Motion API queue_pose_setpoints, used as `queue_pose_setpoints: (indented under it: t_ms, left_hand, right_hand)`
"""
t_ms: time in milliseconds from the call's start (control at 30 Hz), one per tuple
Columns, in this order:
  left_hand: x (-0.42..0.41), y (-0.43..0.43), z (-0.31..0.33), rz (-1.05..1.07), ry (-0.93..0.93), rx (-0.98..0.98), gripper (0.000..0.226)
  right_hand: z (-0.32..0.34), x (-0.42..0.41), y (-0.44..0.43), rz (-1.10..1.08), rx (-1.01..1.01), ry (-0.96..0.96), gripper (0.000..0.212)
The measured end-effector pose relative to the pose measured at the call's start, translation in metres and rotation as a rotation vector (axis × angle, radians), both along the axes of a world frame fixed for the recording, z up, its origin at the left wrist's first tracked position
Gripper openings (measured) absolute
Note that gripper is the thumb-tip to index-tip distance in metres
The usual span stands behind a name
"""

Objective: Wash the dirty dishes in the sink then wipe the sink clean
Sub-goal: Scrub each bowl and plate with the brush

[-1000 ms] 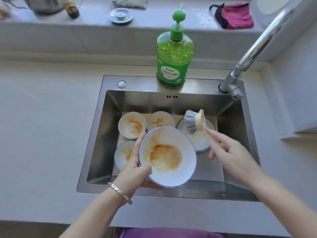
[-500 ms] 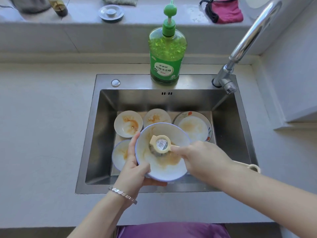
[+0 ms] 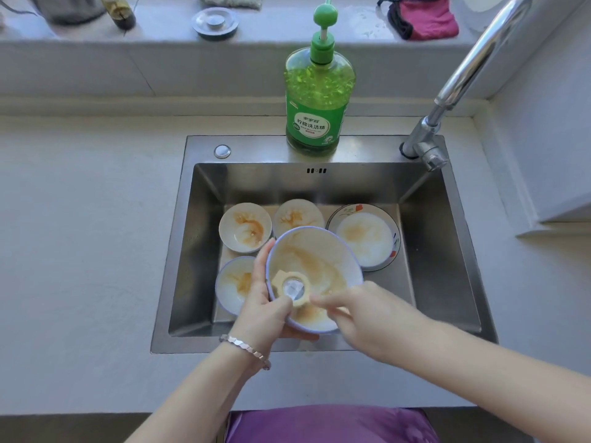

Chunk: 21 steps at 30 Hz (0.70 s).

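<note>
Brushed steel sink (image 3: 198,225), glossy ceramic bowl (image 3: 323,251), translucent plastic soap bottle (image 3: 319,87), polished metal faucet (image 3: 479,55), matt countertop (image 3: 83,219).

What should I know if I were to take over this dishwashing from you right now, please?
Left hand grips the large bowl by its rim, tilted over the sink.
Right hand holds the brush inside that bowl; the sauce is smeared, not gone.
On the sink floor: two small bowls, a blue-rimmed bowl, a flowered plate, all stained.
Done: nothing clean yet.
Left: finish this bowl, wash the other four, rinse, wipe the sink.
</note>
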<state>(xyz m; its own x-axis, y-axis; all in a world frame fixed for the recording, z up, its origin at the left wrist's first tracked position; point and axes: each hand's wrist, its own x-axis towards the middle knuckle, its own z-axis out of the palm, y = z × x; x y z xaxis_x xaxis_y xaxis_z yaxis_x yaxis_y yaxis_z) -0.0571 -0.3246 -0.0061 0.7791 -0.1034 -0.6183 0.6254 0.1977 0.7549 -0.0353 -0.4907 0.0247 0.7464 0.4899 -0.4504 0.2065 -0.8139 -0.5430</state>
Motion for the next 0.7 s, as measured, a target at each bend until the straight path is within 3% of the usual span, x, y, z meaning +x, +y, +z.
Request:
queue_pose_setpoints:
  t_ms: [233,467,567,700]
  left_hand:
    - [0.002,0.014,-0.005,0.096,0.016,-0.014,0.087]
    - [0.004,0.018,0.0,0.125,0.031,0.027,0.087]
    - [0.003,0.019,0.0,0.142,0.046,0.023,0.088]
    - [0.0,0.02,0.001,0.14,0.057,0.05,0.087]
  right_hand:
    - [0.002,0.028,-0.028,0.064,-0.123,0.027,0.062]
    - [0.009,0.027,-0.045,0.232,-0.369,-0.329,0.049]
    - [0.018,0.024,-0.055,0.271,-0.362,-0.384,0.04]
    - [0.024,0.023,-0.061,0.35,-0.437,-0.382,0.054]
